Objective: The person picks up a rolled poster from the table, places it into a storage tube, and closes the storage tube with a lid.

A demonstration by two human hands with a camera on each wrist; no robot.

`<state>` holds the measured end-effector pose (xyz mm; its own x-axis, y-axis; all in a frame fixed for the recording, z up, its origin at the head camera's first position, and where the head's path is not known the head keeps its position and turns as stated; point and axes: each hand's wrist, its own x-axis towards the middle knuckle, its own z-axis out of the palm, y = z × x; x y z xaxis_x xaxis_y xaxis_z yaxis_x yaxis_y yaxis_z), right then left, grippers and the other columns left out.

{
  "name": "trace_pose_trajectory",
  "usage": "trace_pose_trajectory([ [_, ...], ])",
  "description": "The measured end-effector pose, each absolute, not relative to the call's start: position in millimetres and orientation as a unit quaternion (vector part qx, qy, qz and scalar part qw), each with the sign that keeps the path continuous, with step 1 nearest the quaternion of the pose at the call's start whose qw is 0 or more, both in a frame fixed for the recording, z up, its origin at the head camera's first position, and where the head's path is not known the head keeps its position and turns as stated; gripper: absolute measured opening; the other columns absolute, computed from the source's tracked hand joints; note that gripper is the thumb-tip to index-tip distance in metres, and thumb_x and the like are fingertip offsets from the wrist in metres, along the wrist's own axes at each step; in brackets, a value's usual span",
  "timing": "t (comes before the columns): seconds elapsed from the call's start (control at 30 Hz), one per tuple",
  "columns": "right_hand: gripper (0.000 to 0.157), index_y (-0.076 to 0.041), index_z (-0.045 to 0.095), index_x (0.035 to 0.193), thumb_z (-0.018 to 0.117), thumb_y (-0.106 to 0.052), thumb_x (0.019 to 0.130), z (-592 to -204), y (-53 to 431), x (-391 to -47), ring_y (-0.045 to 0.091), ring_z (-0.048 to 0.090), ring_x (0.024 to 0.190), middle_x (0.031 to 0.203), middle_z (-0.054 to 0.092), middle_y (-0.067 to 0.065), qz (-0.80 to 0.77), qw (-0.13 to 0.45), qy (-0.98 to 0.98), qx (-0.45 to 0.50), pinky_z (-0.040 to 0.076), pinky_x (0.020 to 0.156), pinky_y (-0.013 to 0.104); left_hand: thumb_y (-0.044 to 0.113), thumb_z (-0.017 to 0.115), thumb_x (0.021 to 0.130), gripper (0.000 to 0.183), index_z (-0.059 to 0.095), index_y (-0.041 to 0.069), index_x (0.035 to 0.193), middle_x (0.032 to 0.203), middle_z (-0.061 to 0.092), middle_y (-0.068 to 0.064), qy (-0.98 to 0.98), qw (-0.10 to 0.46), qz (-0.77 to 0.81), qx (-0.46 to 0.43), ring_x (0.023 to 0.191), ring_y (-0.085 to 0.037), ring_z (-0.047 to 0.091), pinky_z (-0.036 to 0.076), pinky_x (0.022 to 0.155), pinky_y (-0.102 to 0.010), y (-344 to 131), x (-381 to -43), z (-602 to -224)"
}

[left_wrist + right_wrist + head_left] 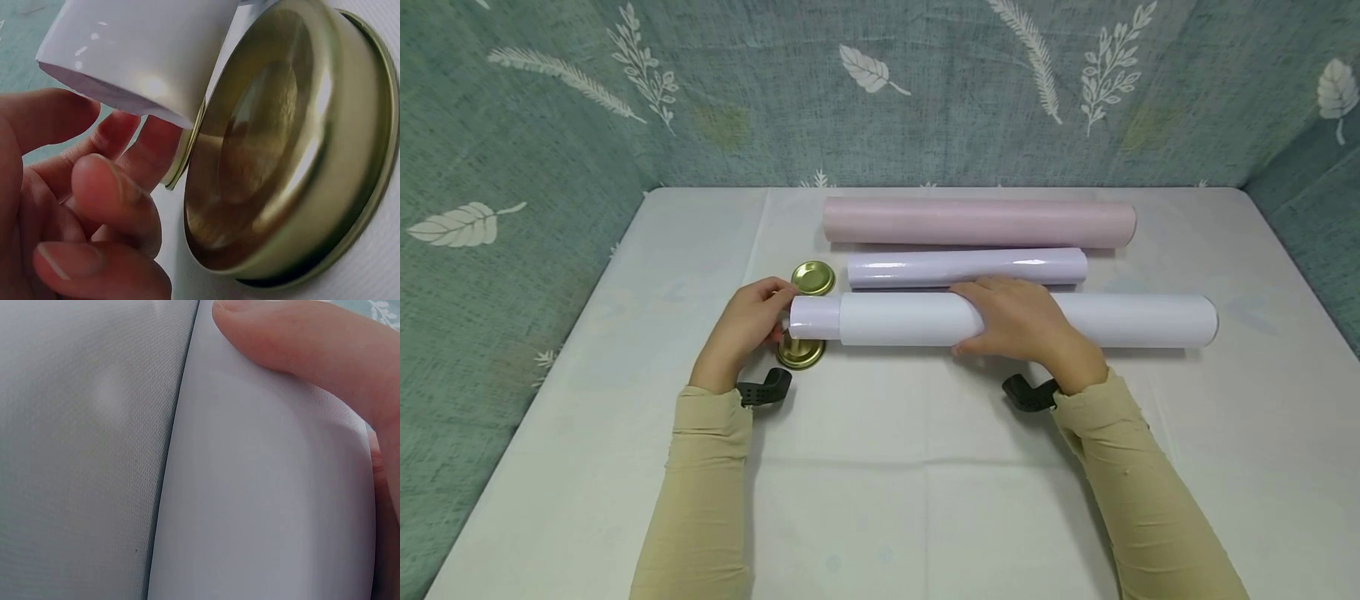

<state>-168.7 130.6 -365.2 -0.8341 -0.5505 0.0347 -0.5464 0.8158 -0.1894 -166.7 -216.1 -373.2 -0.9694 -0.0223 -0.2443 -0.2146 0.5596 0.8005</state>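
Observation:
A long matte white roll (895, 320) lies across the table, with a narrower glossy white roll (815, 317) sticking out of its left end. My right hand (1022, 321) grips the matte roll near its middle, thumb on the near side and fingers over the far side. At the left end my left hand (748, 321) has its fingertips at the rim of the glossy roll. In the left wrist view, bent fingers (115, 194) show below that rim; whether they pinch it is hidden. Two gold jar lids, a near one (269, 131) and a far one (813, 277), lie beside the left hand.
Behind the matte roll lies a shorter glossy white roll (970, 268), with a longer pink roll (981, 222) beyond it. The white-covered table (865, 500) meets green leaf-patterned fabric (760, 100) at the back and sides.

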Motion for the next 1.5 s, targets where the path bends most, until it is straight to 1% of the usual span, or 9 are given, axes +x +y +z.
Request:
trace_pose_trajectory([
  [0.23, 0.078, -0.022, 0.049, 0.125, 0.070, -0.058, 0.060, -365.0, 130.1, -168.9, 0.022, 0.049, 0.110, 0.119, 0.054, 0.001, -0.099, 0.008, 0.952, -0.288, 0.041, 0.083, 0.042, 0.041, 0.047, 0.090, 0.031, 0.057, 0.016, 0.107, 0.084, 0.053, -0.012, 0.876, 0.106, 0.468, -0.055, 0.051, -0.014, 0.046, 0.040, 0.047, -0.030, -213.3, -166.3, -371.6],
  [0.33, 0.078, -0.022, 0.049, 0.125, 0.070, -0.058, 0.060, -365.1, 130.1, -168.8, 0.022, 0.049, 0.110, 0.120, 0.054, 0.002, -0.100, 0.009, 0.952, -0.288, 0.041, 0.083, 0.042, 0.036, 0.047, 0.091, 0.028, 0.057, 0.015, 0.108, 0.086, 0.054, -0.011, 0.875, 0.110, 0.469, -0.047, 0.050, -0.014, 0.045, 0.039, 0.045, -0.029, -212.1, -166.0, -371.3],
  [0.5, 0.077, -0.023, 0.049, 0.125, 0.070, -0.058, 0.060, -365.3, 130.2, -168.2, 0.022, 0.049, 0.109, 0.119, 0.054, 0.001, -0.102, 0.013, 0.953, -0.285, 0.041, 0.082, 0.042, 0.028, 0.047, 0.091, 0.023, 0.057, 0.015, 0.108, 0.084, 0.054, -0.014, 0.874, 0.116, 0.470, -0.036, 0.049, -0.014, 0.044, 0.036, 0.042, -0.028, -211.1, -165.2, -371.1],
  [0.7, 0.078, -0.023, 0.048, 0.126, 0.070, -0.059, 0.060, -366.1, 130.3, -168.1, 0.022, 0.049, 0.109, 0.120, 0.054, 0.001, -0.103, 0.012, 0.953, -0.286, 0.041, 0.082, 0.042, 0.022, 0.046, 0.091, 0.022, 0.055, 0.014, 0.109, 0.089, 0.056, -0.008, 0.875, 0.125, 0.467, -0.010, 0.051, -0.016, 0.045, 0.035, 0.042, -0.026, -211.7, -164.3, -370.4],
  [0.83, 0.079, -0.022, 0.048, 0.126, 0.069, -0.059, 0.060, -366.3, 130.5, -168.0, 0.022, 0.049, 0.109, 0.120, 0.054, 0.002, -0.101, 0.012, 0.952, -0.287, 0.041, 0.083, 0.042, 0.021, 0.048, 0.091, 0.021, 0.055, 0.012, 0.108, 0.091, 0.056, -0.007, 0.875, 0.124, 0.468, 0.000, 0.052, -0.016, 0.045, 0.035, 0.042, -0.025, -211.8, -164.3, -371.0],
  [1.07, 0.078, -0.022, 0.049, 0.125, 0.070, -0.059, 0.060, -366.0, 130.4, -167.8, 0.022, 0.049, 0.109, 0.119, 0.054, 0.001, -0.101, 0.009, 0.952, -0.287, 0.041, 0.082, 0.042, 0.023, 0.049, 0.090, 0.019, 0.056, 0.013, 0.105, 0.087, 0.055, -0.011, 0.877, 0.125, 0.464, 0.009, 0.054, -0.017, 0.049, 0.038, 0.044, -0.027, -212.3, -165.4, -372.0],
  [1.17, 0.078, -0.023, 0.049, 0.125, 0.070, -0.060, 0.060, -366.6, 130.1, -167.9, 0.022, 0.049, 0.109, 0.120, 0.054, 0.001, -0.103, 0.010, 0.952, -0.289, 0.041, 0.082, 0.042, 0.022, 0.050, 0.090, 0.018, 0.056, 0.013, 0.104, 0.088, 0.057, -0.009, 0.879, 0.123, 0.462, 0.010, 0.055, -0.018, 0.050, 0.039, 0.045, -0.028, -211.7, -165.3, -371.9],
  [1.27, 0.077, -0.023, 0.049, 0.125, 0.069, -0.060, 0.060, -366.5, 129.9, -167.9, 0.022, 0.049, 0.109, 0.119, 0.054, 0.001, -0.103, 0.011, 0.952, -0.287, 0.041, 0.082, 0.041, 0.021, 0.050, 0.090, 0.017, 0.056, 0.012, 0.104, 0.090, 0.058, -0.006, 0.879, 0.117, 0.463, 0.010, 0.053, -0.017, 0.050, 0.039, 0.046, -0.028, -209.5, -165.2, -371.7],
  [1.5, 0.077, -0.023, 0.049, 0.125, 0.069, -0.059, 0.060, -366.2, 130.3, -168.2, 0.022, 0.049, 0.109, 0.119, 0.054, 0.000, -0.099, 0.013, 0.954, -0.283, 0.041, 0.082, 0.041, 0.017, 0.051, 0.088, 0.018, 0.057, 0.009, 0.104, 0.088, 0.059, -0.007, 0.876, 0.113, 0.469, 0.014, 0.049, -0.015, 0.047, 0.040, 0.046, -0.027, -203.2, -165.8, -372.5],
])
